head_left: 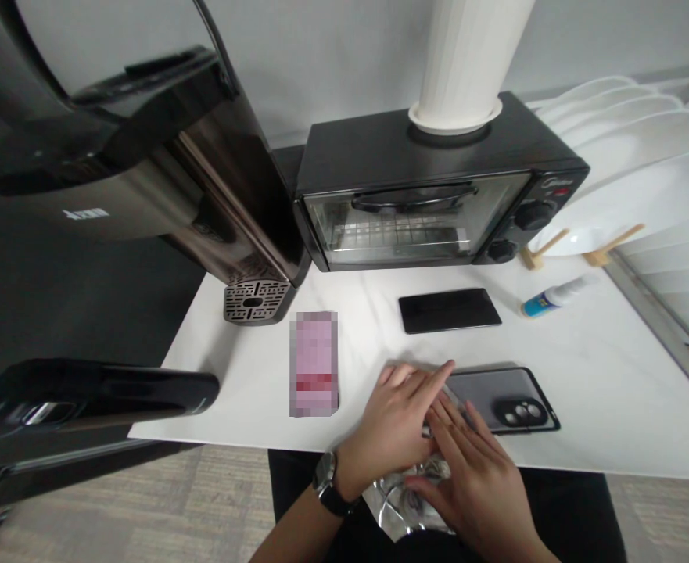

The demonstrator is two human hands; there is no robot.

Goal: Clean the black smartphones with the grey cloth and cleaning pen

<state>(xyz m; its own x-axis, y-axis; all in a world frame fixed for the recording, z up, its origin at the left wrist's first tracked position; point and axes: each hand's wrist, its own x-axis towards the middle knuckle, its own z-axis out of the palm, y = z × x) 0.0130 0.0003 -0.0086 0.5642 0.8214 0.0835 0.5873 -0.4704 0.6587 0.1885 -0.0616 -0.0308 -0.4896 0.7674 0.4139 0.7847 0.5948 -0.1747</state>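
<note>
My left hand (400, 414), with a black-strapped watch on its wrist, is over the table's front edge with its fingers stretched out. Its index finger crosses over the fingertips of my right hand (476, 477), which lies flat with its fingers extended against it. I see nothing held in either hand. Just beyond them lies a grey phone case (479, 395) with a black rim and a camera cluster; whether a phone is inside, I cannot tell. Below the hands, crinkled clear plastic (400, 508) rests on my lap, partly hidden. Farther back is a black phone (450, 310), screen up.
A blurred-out pink item (313, 363) lies to the left on the white table (367, 313). A drinks machine (250, 219) rises behind it. At the back stands a toaster oven (414, 211) bearing a white pot (467, 62). Right: a small spray bottle (555, 297) and racked white plates (631, 148).
</note>
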